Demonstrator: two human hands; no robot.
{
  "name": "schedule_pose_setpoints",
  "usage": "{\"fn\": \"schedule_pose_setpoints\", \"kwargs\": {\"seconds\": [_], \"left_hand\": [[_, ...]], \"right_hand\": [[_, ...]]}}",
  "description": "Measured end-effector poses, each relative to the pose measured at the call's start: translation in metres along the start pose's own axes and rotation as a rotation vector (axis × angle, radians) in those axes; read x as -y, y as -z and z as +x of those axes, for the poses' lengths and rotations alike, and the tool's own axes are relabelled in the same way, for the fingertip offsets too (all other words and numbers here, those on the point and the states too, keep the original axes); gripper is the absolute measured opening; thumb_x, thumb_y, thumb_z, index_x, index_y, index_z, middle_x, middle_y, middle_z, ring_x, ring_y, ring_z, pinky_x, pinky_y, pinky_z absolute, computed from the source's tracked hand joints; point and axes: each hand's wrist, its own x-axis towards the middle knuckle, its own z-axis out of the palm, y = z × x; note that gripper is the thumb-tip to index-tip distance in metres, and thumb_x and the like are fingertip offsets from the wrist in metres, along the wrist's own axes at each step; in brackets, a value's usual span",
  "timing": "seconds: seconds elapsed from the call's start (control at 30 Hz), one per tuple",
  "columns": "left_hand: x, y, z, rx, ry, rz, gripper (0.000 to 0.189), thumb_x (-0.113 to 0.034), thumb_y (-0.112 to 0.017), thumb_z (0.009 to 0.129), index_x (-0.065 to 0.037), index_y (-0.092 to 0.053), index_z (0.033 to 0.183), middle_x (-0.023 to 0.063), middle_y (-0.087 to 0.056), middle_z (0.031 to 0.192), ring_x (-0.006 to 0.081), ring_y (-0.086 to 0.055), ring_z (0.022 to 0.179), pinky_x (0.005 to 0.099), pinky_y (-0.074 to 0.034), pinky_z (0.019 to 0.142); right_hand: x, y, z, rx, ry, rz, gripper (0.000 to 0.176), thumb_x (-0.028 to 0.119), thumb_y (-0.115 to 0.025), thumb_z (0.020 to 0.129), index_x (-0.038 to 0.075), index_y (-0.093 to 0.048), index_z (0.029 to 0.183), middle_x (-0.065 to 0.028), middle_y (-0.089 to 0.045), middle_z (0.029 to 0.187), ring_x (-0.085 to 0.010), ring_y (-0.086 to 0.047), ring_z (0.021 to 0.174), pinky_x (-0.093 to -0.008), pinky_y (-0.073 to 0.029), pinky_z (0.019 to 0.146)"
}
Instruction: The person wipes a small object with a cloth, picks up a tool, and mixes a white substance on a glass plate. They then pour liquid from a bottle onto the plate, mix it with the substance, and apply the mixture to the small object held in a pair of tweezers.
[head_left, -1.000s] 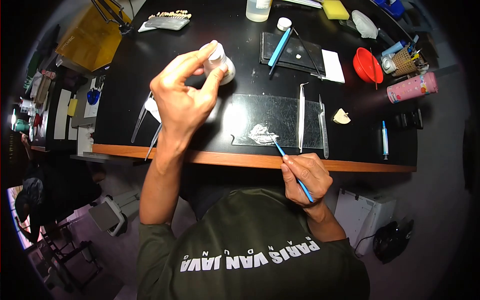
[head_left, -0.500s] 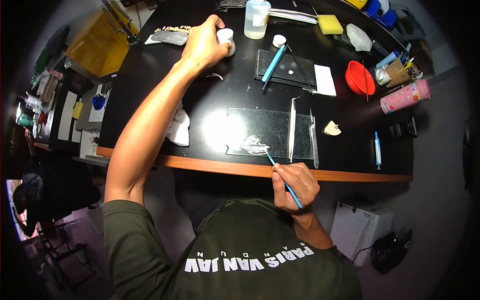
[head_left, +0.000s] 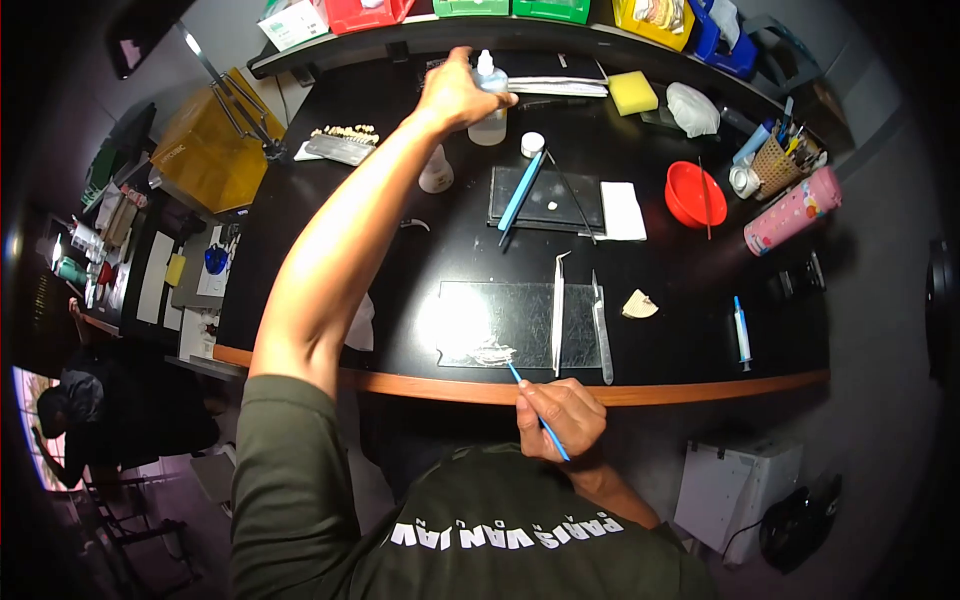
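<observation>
Released since the earlier frame, the small white bottle (head_left: 437,170) stands mid-table; left hand (head_left: 455,92) fingers now curl around the clear dropper bottle (head_left: 490,125) at far centre, right hand (head_left: 560,415) pinching the blue spatula (head_left: 516,378) on the near glass slab (head_left: 500,315).

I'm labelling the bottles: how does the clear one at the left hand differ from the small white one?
The clear bottle is taller and see-through, with the left hand on it; the white bottle is shorter, opaque and untouched. Both stand upright on the table.
</observation>
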Motion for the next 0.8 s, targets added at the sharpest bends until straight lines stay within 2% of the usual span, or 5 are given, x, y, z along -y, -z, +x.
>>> {"fn": "schedule_pose_setpoints", "kwargs": {"seconds": [0.23, 0.4, 0.53, 0.67, 0.8], "left_hand": [[0.0, -0.003, 0.019, -0.178, -0.125, -0.121, 0.069, -0.043, -0.1, 0.076, -0.001, -0.071, 0.123, 0.0176, -0.08, 0.113, 0.0266, -0.078, 0.106, 0.0383, -0.061, 0.096], [0.004, 0.082, -0.007, -0.39, -0.256, 0.061, 0.087, -0.058, -0.095, 0.075, 0.002, -0.066, 0.132, 0.0207, -0.077, 0.125, 0.0305, -0.075, 0.116, 0.0393, -0.057, 0.103], [0.014, 0.141, -0.062, -0.189, -0.223, -0.051, 0.079, -0.044, -0.097, 0.079, 0.001, -0.065, 0.135, 0.0174, -0.077, 0.123, 0.0222, -0.074, 0.114, 0.0384, -0.058, 0.101], [0.061, 0.131, -0.093, -0.15, -0.101, -0.23, 0.079, -0.038, -0.099, 0.075, -0.003, -0.064, 0.137, 0.0187, -0.08, 0.115, 0.0239, -0.078, 0.108, 0.0405, -0.062, 0.097], [0.095, 0.106, -0.104, -0.225, -0.08, -0.038, 0.08, -0.036, -0.098, 0.076, -0.003, -0.063, 0.139, 0.0208, -0.079, 0.12, 0.027, -0.078, 0.111, 0.0402, -0.06, 0.1]], "right_hand": [[-0.004, 0.0, 0.0, -0.014, 0.013, 0.01, 0.028, -0.004, -0.078, 0.086, -0.006, -0.075, 0.113, -0.0121, -0.075, 0.088, -0.0248, -0.072, 0.073, -0.0339, -0.059, 0.064], [-0.004, 0.001, 0.0, -0.005, -0.004, 0.024, 0.028, -0.004, -0.079, 0.086, -0.006, -0.075, 0.114, -0.012, -0.075, 0.089, -0.025, -0.072, 0.073, -0.0338, -0.059, 0.065], [-0.005, 0.003, -0.001, 0.007, -0.001, 0.039, 0.028, -0.005, -0.079, 0.085, -0.005, -0.075, 0.112, -0.0114, -0.074, 0.089, -0.0247, -0.072, 0.073, -0.0342, -0.059, 0.065], [-0.005, 0.002, -0.001, -0.003, 0.005, 0.053, 0.026, -0.006, -0.078, 0.086, -0.004, -0.076, 0.111, -0.0112, -0.073, 0.089, -0.0255, -0.072, 0.072, -0.0346, -0.059, 0.063], [-0.005, 0.002, 0.0, 0.013, -0.012, 0.07, 0.025, -0.005, -0.078, 0.087, -0.004, -0.076, 0.112, -0.0121, -0.072, 0.089, -0.0264, -0.07, 0.071, -0.0352, -0.057, 0.062]]}}
